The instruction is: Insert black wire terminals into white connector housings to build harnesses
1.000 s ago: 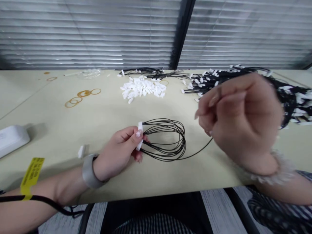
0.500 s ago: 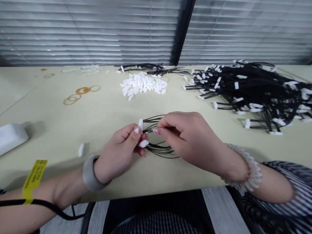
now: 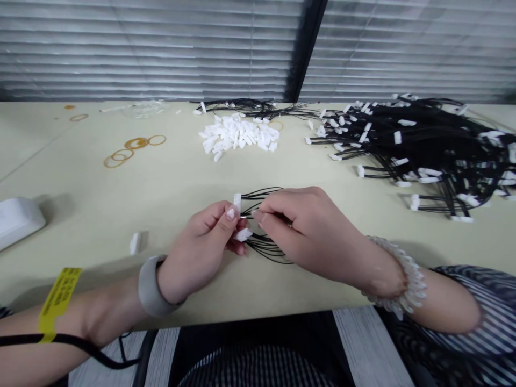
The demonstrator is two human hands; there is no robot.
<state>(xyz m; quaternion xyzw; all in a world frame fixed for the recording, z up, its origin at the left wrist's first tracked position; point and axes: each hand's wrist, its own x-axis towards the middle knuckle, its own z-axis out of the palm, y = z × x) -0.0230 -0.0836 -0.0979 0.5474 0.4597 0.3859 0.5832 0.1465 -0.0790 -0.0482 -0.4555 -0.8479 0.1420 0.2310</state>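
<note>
Between the thumb and fingers of my left hand (image 3: 212, 228) is a white connector housing (image 3: 237, 202), held upright, with thin black wires (image 3: 258, 194) running out to the right. A second white connector (image 3: 243, 235) sits lower against the same fingers, its own black wires (image 3: 266, 247) curving away beneath my right hand. My right hand (image 3: 302, 226) pinches a thin black wire close to the upper connector; a small shiny tip shows between the two hands. My right palm and fingers hide the far part of the wires.
A heap of loose white connectors (image 3: 239, 134) lies at the back middle, with loose black wires (image 3: 258, 108) behind it. A large pile of wired harnesses (image 3: 435, 145) covers the right. Rubber bands (image 3: 136, 143), a single white connector (image 3: 135, 243) and a white device (image 3: 18, 220) are at left.
The pinched wire is now drawn slightly away from the upper connector, and its shiny tip shows. The view has shifted a little. Both hands keep their grips.
</note>
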